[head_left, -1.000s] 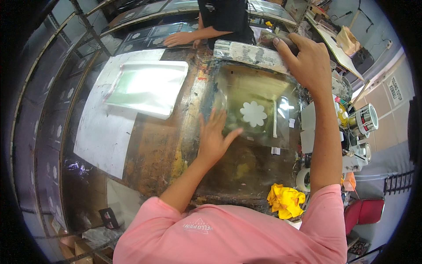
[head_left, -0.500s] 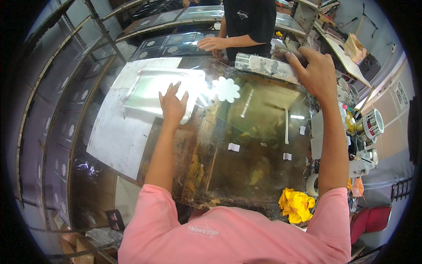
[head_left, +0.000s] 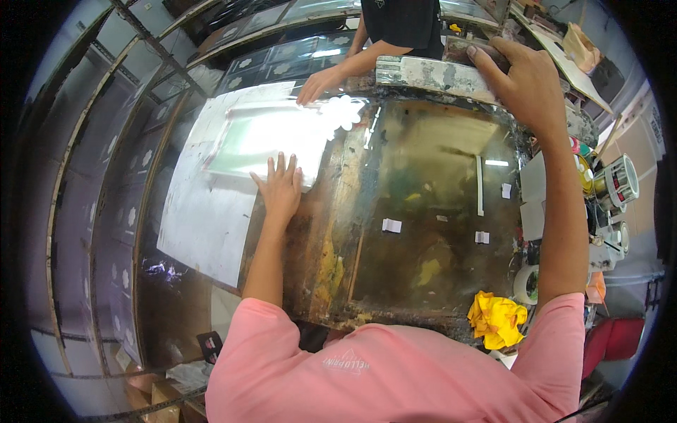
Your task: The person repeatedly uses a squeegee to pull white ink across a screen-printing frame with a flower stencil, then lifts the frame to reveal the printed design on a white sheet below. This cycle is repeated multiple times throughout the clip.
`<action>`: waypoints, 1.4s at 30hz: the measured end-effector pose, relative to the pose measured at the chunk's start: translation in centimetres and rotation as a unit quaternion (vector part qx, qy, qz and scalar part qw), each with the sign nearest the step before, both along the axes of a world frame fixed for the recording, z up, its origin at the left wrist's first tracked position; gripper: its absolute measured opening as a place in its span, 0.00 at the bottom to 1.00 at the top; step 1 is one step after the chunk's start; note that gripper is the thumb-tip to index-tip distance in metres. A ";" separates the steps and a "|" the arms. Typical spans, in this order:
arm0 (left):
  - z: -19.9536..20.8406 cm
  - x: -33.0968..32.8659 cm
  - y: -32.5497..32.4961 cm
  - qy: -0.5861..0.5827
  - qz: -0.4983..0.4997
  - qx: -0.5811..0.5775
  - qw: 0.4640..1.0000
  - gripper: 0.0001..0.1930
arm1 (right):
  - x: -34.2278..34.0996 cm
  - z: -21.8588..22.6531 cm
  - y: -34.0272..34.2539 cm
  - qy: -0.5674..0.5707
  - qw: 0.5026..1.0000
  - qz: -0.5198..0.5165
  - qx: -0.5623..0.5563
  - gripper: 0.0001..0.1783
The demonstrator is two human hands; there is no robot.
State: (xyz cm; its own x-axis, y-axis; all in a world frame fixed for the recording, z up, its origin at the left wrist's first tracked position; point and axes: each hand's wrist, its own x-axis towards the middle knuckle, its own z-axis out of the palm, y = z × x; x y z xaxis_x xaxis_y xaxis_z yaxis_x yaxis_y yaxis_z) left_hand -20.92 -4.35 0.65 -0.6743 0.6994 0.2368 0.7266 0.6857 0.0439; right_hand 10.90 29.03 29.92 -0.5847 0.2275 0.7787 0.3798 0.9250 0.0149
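Note:
My left hand (head_left: 283, 189) lies with fingers spread on the near edge of a pile of clear plastic sheets (head_left: 247, 148). A white flower shape (head_left: 343, 115), seemingly printed on a clear sheet, shows at the pile's far right corner; glare hides the sheet's outline. My right hand (head_left: 525, 81) grips the right end of a paint-stained, grey-white bar (head_left: 434, 76) at the far side, thumb on the near face and other fingers partly hidden. Another person's hand (head_left: 321, 86) reaches in at the pile's far edge.
A stained glass-like work surface (head_left: 423, 282) with small tape pieces (head_left: 391, 225) lies before me. A crumpled yellow cloth (head_left: 496, 319) sits at its near right corner. Cans (head_left: 617, 180) stand at the right, racks (head_left: 99, 211) at the left. White paper (head_left: 201, 225) lies under the pile.
The flower shape has shifted left from the work surface toward the pile. My left hand has moved to the pile's near edge. The other person's hand has come in toward the pile.

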 end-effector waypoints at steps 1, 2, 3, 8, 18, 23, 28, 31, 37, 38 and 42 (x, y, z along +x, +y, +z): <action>0.9 -0.2 0.2 0.014 -0.004 -0.004 1.000 0.28 | 0.1 0.0 0.0 -0.023 1.000 -0.008 -0.016 0.29; 1.9 -0.3 0.4 0.001 0.000 0.019 1.000 0.28 | 0.1 -0.1 0.1 -0.042 0.998 -0.019 -0.034 0.29; 3.3 -0.8 0.5 -0.045 0.014 0.046 0.998 0.28 | 0.4 -0.2 0.0 -0.058 0.997 -0.026 -0.041 0.30; 9.8 -0.5 1.9 -0.113 -0.047 0.021 0.992 0.34 | 0.5 -0.7 0.1 -0.049 0.998 -0.029 -0.012 0.34; 2.5 21.8 11.3 -0.149 -0.230 -0.081 0.958 0.67 | 1.0 -0.2 -1.0 -0.049 0.997 -0.029 -0.049 0.33; 0.0 25.1 14.5 -0.122 -0.340 -0.008 0.932 0.68 | 1.2 -0.8 -1.2 -0.055 0.998 -0.023 -0.033 0.33; -0.4 29.2 19.3 -0.109 -0.333 0.008 0.936 0.65 | 0.9 -0.1 -0.5 -0.040 0.998 -0.020 -0.038 0.32; -0.9 31.6 20.2 -0.106 -0.324 0.081 0.937 0.66 | 1.2 0.0 -0.3 -0.049 0.996 0.001 -0.080 0.32; -0.9 33.5 20.1 -0.096 -0.325 0.094 0.936 0.63 | 0.0 0.2 0.9 -0.035 0.999 -0.020 -0.012 0.35; -0.8 33.7 20.0 -0.103 -0.332 0.101 0.932 0.63 | -0.2 0.3 1.1 -0.033 0.999 -0.026 -0.011 0.35; -0.3 33.5 18.7 -0.107 -0.355 0.121 0.921 0.61 | -0.2 0.3 1.7 -0.057 0.998 -0.024 -0.031 0.35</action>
State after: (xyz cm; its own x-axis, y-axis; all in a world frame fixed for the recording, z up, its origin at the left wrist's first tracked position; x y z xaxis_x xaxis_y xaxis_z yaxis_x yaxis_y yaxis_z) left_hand 12.63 14.36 0.30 -0.1170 0.9263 0.3582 0.9451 -0.0070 0.3267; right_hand 10.70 30.68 30.23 -0.6553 0.3039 0.6915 0.4237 0.9058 0.0034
